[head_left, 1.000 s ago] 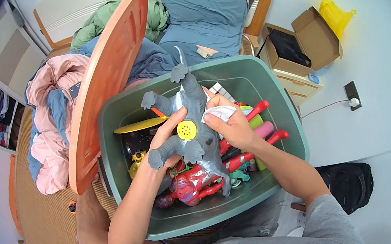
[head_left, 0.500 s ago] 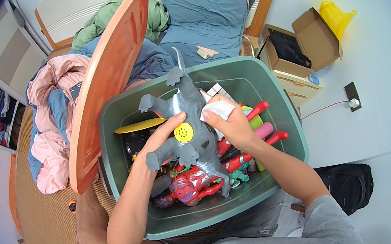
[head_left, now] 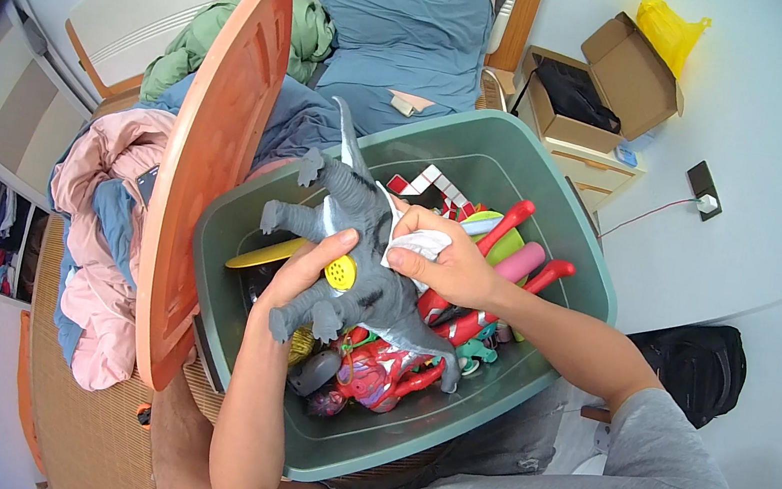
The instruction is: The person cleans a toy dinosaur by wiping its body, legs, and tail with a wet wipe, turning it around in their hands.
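A grey toy dinosaur with a round yellow disc on its belly is held over the green bin, tail pointing up. My left hand grips it from the left, thumb beside the yellow disc. Pinched in my right hand is a white cloth, pressed against the toy's right side. Under the dinosaur, the bin holds a red figure, a pink cylinder, a red and white block piece and several other toys.
An orange lid stands upright along the bin's left side. Pink bedding lies left of it, and a blue pillow is behind. At the back right an open cardboard box rests on a cabinet. A black bag is at the right.
The dinosaur has shifted left and tilted further in my left hand. My right hand and the cloth have moved slightly left with it, uncovering more of the red and white piece.
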`<state>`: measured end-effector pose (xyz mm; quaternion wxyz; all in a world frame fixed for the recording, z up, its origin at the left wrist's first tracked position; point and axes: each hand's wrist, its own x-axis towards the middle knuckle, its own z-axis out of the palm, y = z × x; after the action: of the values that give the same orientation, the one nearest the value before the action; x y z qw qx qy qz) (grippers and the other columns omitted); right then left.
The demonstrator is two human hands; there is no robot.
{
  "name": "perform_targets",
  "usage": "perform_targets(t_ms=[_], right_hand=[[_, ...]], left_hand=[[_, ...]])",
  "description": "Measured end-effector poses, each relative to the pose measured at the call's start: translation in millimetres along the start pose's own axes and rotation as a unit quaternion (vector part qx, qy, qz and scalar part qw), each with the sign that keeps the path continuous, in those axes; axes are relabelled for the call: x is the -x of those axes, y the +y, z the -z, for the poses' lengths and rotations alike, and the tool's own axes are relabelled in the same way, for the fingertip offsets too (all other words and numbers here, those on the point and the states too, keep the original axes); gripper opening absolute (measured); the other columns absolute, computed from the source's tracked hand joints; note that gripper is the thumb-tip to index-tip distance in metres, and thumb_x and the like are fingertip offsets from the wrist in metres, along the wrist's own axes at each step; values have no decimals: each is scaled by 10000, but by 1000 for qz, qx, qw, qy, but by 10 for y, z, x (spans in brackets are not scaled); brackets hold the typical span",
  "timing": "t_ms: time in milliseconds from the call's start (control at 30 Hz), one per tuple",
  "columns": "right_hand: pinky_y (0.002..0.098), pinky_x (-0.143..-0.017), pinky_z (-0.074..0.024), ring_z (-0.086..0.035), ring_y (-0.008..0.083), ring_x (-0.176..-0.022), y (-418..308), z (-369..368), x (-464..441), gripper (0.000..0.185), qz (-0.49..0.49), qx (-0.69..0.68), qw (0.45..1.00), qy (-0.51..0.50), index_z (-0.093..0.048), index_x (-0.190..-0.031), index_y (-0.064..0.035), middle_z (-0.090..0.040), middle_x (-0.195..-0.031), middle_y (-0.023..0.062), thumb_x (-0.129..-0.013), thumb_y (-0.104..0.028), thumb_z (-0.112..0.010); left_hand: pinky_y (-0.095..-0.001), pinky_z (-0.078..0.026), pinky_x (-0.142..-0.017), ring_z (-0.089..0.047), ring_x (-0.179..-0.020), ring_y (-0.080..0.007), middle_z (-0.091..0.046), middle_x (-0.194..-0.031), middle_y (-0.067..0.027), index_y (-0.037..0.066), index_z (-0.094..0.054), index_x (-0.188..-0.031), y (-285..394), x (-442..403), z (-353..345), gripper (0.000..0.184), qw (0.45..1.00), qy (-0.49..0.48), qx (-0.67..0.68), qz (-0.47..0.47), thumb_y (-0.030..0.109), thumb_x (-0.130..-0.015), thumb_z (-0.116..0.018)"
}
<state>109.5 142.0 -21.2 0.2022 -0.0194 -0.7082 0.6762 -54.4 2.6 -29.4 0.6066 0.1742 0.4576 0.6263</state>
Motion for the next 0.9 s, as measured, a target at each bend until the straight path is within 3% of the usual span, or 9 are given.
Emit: perform_targets(t_ms=[267, 400, 467, 567, 767, 833, 900], right_hand=[[240, -709, -444, -531, 49, -796, 52, -28, -28, 230, -65, -26, 992, 104, -588, -1008, -56, -604, -859, -16, -929, -259, -662], [240, -713, -448, -537, 49, -791, 71, -24, -23, 219, -100, -66, 987, 106, -585, -978, -65, -599, -850, -21, -923, -258, -671], [232, -692, -443, -534, 43, -772, 103, 19, -27, 202, -75, -113, 990, 24, -577, -942, -77, -586, -827, -31, -918, -251, -677], [222, -667, -435, -529, 38, -753, 114, 57, -19, 188, -84, -112, 990, -8, -570, -919, -87, -575, -809, -36, -916, -239, -680], [218, -663, -433, -531, 35, -757, 209, 58, -20, 170, -81, -107, 991, 16, -576, -932, -80, -581, -811, -33, -914, -213, -681], [224, -685, -447, -547, 40, -782, 209, 22, -16, 166, -87, -130, 987, 35, -584, -956, -73, -599, -840, -23, -910, -198, -683], [229, -706, -461, -562, 44, -806, 181, -15, -14, 167, -92, -153, 982, 54, -591, -980, -66, -618, -868, -14, -907, -182, -685]], left_hand=[[-323, -505, -890, -629, -1028, -213, -607, -1191, -148, -46, -462, -1316, 14, 1, -25, 654, 1000, 7, 8, 3, 371, -860, -676], [-322, -515, -870, -642, -1001, -218, -622, -1165, -140, -37, -488, -1293, 19, -5, -25, 625, 1000, 18, 16, 11, 372, -861, -678], [-321, -521, -863, -646, -991, -217, -627, -1156, -138, -34, -497, -1286, 20, -12, -34, 614, 999, 26, 21, 18, 371, -861, -680], [-321, -530, -857, -650, -978, -214, -630, -1151, -135, -29, -501, -1283, 39, -4, -73, 599, 999, 19, 39, 19, 363, -866, -678], [-334, -536, -866, -650, -990, -224, -629, -1160, -145, -20, -501, -1287, 51, -25, -118, 586, 998, 9, 53, 11, 360, -874, -668], [-349, -494, -947, -624, -1079, -223, -622, -1211, -141, -2, -523, -1289, 49, -37, -153, 573, 998, 9, 69, -3, 407, -895, -604], [-355, -499, -941, -627, -1075, -231, -625, -1202, -151, -9, -523, -1283, 26, -75, -123, 617, 997, 13, 81, -8, 460, -887, -587]])
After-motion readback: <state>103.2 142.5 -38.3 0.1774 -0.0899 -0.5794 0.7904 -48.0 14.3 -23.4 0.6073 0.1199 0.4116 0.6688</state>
